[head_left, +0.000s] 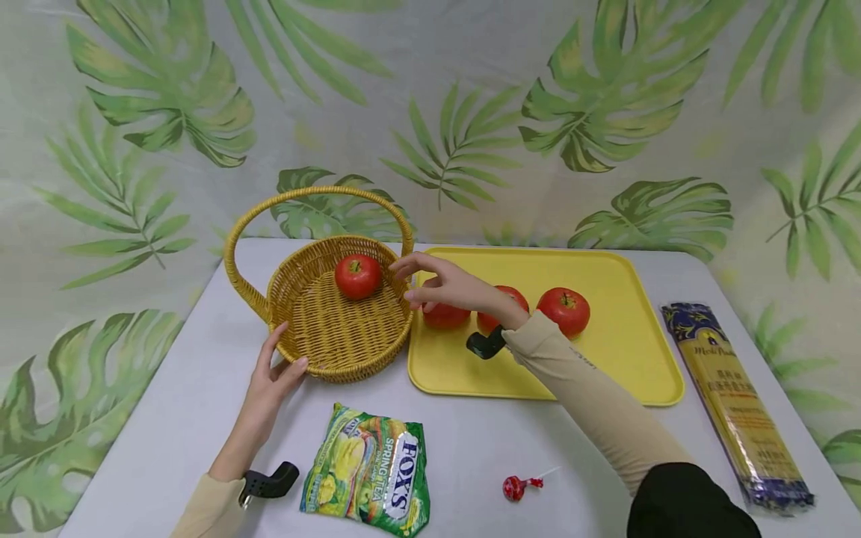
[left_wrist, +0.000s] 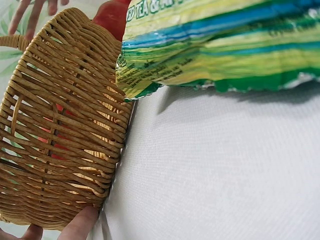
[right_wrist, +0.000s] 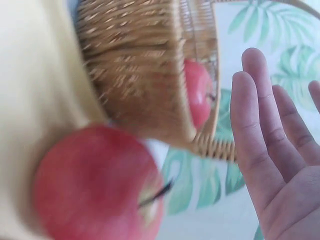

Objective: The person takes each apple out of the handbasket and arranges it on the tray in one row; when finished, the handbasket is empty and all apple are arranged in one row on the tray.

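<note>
Our left hand point(head_left: 272, 377) rests against one wicker basket point(head_left: 336, 332) at its eight o'clock edge, thumb and fingers spread wide along the outside rather than wrapped round it. Our right hand point(head_left: 447, 284) hovers at the basket's three o'clock, fingers extended and slightly bent, with nothing in them; we cannot tell whether a fingertip brushes the rim.

We count four red apples. One apple point(head_left: 357, 277) sits inside the basket, toward one o'clock. The other three lie in a row on one yellow tray point(head_left: 625, 336), at the basket's three o'clock: the near apple point(head_left: 446, 317), the middle apple point(head_left: 514, 296) and the far apple point(head_left: 565, 312). Our right hand and wrist partly hide the near and middle ones, and the forearm slants across the tray from four o'clock. The basket's single handle point(head_left: 319, 191) arches up toward twelve.

Farther out, one green candy bag point(head_left: 370, 471) lies at six o'clock from the basket, one red lollipop point(head_left: 514, 489) between four and five, and one pasta packet point(head_left: 736, 403) past the tray, between three and four. Leaf-printed cloth point(head_left: 444, 157) hangs behind everything.
</note>
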A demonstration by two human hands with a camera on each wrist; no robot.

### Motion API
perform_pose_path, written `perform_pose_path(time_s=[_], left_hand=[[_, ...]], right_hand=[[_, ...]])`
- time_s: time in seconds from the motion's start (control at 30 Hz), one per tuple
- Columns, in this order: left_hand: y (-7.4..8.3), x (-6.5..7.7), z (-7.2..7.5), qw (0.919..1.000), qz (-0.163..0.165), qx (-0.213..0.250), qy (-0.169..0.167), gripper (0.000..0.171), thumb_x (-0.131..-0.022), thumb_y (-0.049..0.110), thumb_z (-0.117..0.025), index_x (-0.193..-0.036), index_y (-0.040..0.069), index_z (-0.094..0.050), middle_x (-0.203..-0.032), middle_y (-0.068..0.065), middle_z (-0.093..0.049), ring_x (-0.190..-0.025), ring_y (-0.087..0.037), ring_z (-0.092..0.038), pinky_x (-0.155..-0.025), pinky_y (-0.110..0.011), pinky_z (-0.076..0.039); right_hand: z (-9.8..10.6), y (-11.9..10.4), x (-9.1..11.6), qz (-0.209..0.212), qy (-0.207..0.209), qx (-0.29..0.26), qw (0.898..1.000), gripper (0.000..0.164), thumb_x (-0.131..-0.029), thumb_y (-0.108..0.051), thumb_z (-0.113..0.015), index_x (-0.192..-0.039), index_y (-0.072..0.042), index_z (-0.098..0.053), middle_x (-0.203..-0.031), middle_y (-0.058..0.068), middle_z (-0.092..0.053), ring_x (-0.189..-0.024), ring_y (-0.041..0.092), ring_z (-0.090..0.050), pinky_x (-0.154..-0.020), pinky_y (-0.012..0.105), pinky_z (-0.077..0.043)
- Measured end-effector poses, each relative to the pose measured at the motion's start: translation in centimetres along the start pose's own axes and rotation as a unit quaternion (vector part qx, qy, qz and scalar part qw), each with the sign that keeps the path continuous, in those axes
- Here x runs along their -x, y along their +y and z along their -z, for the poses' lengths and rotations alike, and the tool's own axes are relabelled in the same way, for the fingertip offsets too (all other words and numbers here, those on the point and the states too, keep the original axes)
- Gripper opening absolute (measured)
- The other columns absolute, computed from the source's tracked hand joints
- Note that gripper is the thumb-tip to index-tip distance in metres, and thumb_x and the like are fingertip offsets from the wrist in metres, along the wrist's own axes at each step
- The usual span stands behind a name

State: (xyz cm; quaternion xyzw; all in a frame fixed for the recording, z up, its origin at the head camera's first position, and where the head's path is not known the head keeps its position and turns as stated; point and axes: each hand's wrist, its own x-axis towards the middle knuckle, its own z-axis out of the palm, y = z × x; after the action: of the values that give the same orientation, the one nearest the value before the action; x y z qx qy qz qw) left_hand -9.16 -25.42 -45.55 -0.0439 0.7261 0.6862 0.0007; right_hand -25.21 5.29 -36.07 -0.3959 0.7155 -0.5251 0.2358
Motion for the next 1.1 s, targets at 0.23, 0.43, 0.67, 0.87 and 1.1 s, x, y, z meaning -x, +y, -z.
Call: perform_pose_path(time_s=[0.23,0.43,0.67,0.87,1.1], left_hand=[[0.1,0.0,0.0,1.0,0.003,-0.004,0.001,0.071,-0.098,0.015,-0.055,-0.154,0.024,-0.012,-0.158,-0.006,0.009,-0.139,-0.039,-0.017,-0.091,-0.014,-0.041],[0.0,0.0,0.0,1.0,0.0,-0.001,0.001,0.071,-0.098,0.014,-0.055,-0.154,0.024,-0.013,-0.158,-0.005,0.009,-0.139,-0.04,-0.018,-0.09,-0.013,-0.041],[-0.1,0.0,0.0,1.0,-0.002,-0.003,0.001,0.07,-0.098,0.014,-0.054,-0.154,0.024,-0.013,-0.158,-0.007,0.008,-0.139,-0.04,-0.018,-0.089,-0.012,-0.041],[-0.1,-0.1,0.1,0.9999,-0.006,-0.008,0.002,0.07,-0.099,0.015,-0.054,-0.154,0.022,-0.012,-0.158,-0.006,0.01,-0.139,-0.041,-0.017,-0.088,-0.011,-0.041],[-0.2,-0.2,0.2,0.9999,-0.002,-0.011,0.003,0.07,-0.098,0.015,-0.055,-0.154,0.025,-0.014,-0.158,-0.004,0.01,-0.139,-0.039,-0.017,-0.09,-0.013,-0.041]], right_hand=[[-1.8,-1.2,-4.0,-0.004,0.004,-0.012,1.0,0.048,-0.096,-0.015,-0.059,-0.14,-0.009,-0.041,-0.135,0.015,-0.046,-0.088,0.034,-0.062,-0.073,0.046,-0.054],[-2.8,-1.1,-7.1,-0.04,0.031,-0.023,0.998,0.054,-0.096,-0.018,-0.059,-0.144,-0.013,-0.037,-0.143,0.013,-0.039,-0.089,0.033,-0.064,-0.072,0.04,-0.055],[-3.6,0.4,-9.4,-0.08,0.063,-0.056,0.993,0.061,-0.095,-0.017,-0.059,-0.149,-0.015,-0.03,-0.149,0.011,-0.028,-0.095,0.04,-0.063,-0.078,0.046,-0.054],[-4.1,1.5,-10.2,-0.127,0.075,-0.065,0.987,0.067,-0.095,-0.015,-0.06,-0.151,-0.019,-0.024,-0.155,0.011,-0.014,-0.095,0.044,-0.061,-0.081,0.052,-0.052],[-5.0,2.4,-10.5,-0.191,0.089,-0.117,0.97,0.073,-0.094,-0.014,-0.06,-0.153,-0.026,-0.018,-0.153,0.015,-0.018,-0.104,0.051,-0.056,-0.088,0.057,-0.047]])
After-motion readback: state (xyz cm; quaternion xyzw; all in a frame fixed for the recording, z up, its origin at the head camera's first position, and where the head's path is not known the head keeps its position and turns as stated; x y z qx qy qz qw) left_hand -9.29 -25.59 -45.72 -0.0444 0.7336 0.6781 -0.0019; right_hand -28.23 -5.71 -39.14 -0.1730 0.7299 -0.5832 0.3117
